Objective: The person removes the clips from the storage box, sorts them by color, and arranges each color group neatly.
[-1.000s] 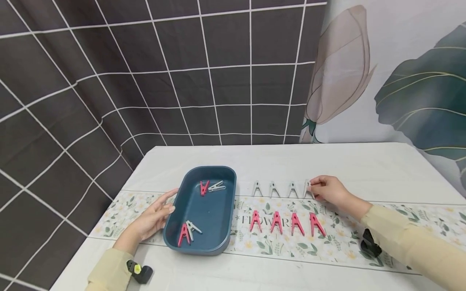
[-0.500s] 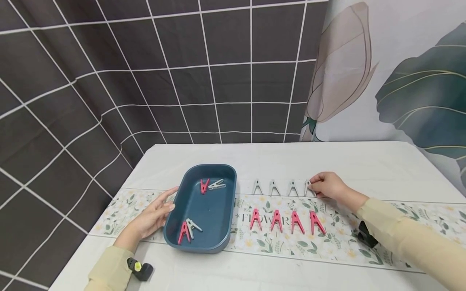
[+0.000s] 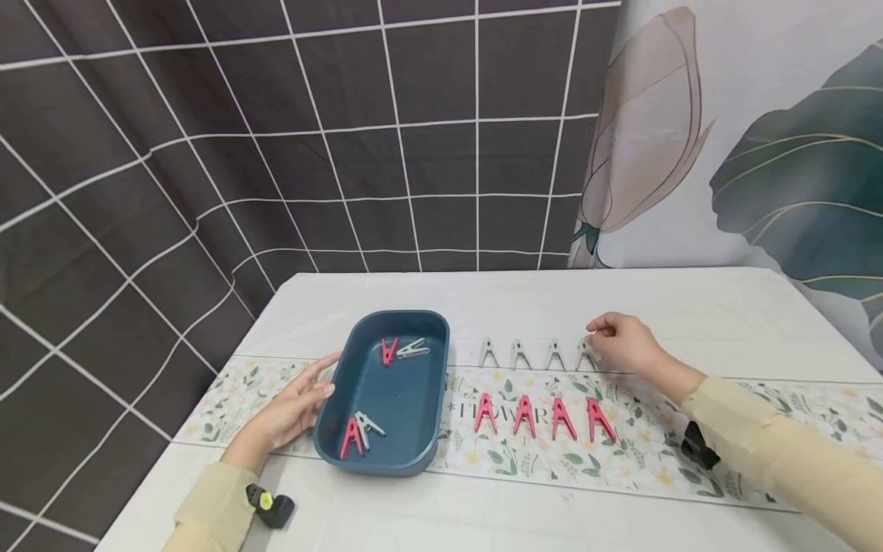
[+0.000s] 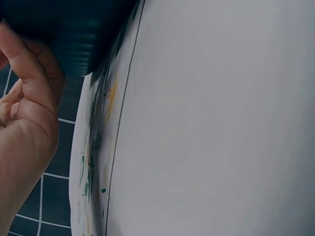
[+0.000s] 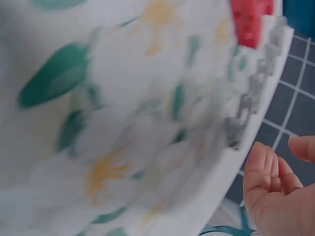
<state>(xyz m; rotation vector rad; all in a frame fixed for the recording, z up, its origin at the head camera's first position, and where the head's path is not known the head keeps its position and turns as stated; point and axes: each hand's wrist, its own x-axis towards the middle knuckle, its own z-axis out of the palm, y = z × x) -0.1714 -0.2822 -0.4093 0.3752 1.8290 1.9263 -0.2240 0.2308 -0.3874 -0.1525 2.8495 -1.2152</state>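
My left hand [image 3: 293, 406] rests against the left side of a dark blue plastic bin [image 3: 396, 399], its fingers extended along the wall; the left wrist view shows these fingers by the bin's underside [image 4: 74, 49]. A red clothespin [image 3: 389, 352] and a grey clothespin [image 3: 412, 349] lie at the bin's far end. Near its front lie another red clothespin [image 3: 351, 438] and grey clothespin [image 3: 369, 429], touching. Just above and right of the rightmost grey clothespin [image 3: 585, 355] in a row on the table, my right hand [image 3: 628, 343] holds nothing; thumb and fingers stand apart in the right wrist view [image 5: 275, 191].
Several grey clothespins [image 3: 520, 355] form a back row right of the bin. In front of it, several red clothespins [image 3: 524, 416] lie in a matching row on a flower-printed strip [image 3: 510, 460]. A white table [image 3: 497, 514] lies beneath, with a dark grid curtain [image 3: 441, 161] behind.
My right hand has let go of the rightmost grey clothespin and lifted slightly up and away from it. The clothespin stays at the end of its row. My left hand keeps its place at the bin.
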